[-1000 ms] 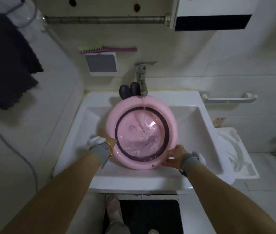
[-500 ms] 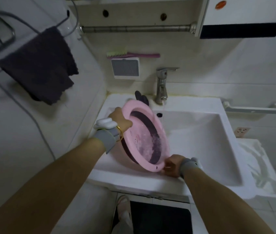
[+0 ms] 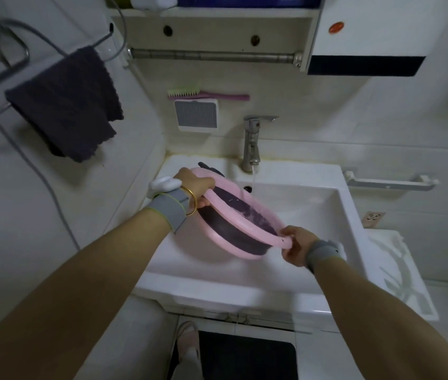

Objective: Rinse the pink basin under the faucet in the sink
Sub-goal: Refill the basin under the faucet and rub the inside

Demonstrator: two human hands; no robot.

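Observation:
The pink basin (image 3: 247,216) with a dark band is held tilted steeply over the left part of the white sink (image 3: 313,215), its opening facing right toward the bowl of the sink. My left hand (image 3: 196,187) grips its upper far rim. My right hand (image 3: 295,245) grips the lower near rim. The chrome faucet (image 3: 251,145) stands behind, with a thin stream of water (image 3: 253,179) running down past the basin's far edge into the sink.
A dark towel (image 3: 72,105) hangs on a rail at the left wall. A brush (image 3: 206,94) lies on a white box above the sink. A white rack (image 3: 392,272) sits at the right. A dark object (image 3: 209,167) lies behind the basin.
The basin was flat under the stream, then was tipped up on edge toward the left. Now it is tilted more edge-on, with my right hand further right on the rim.

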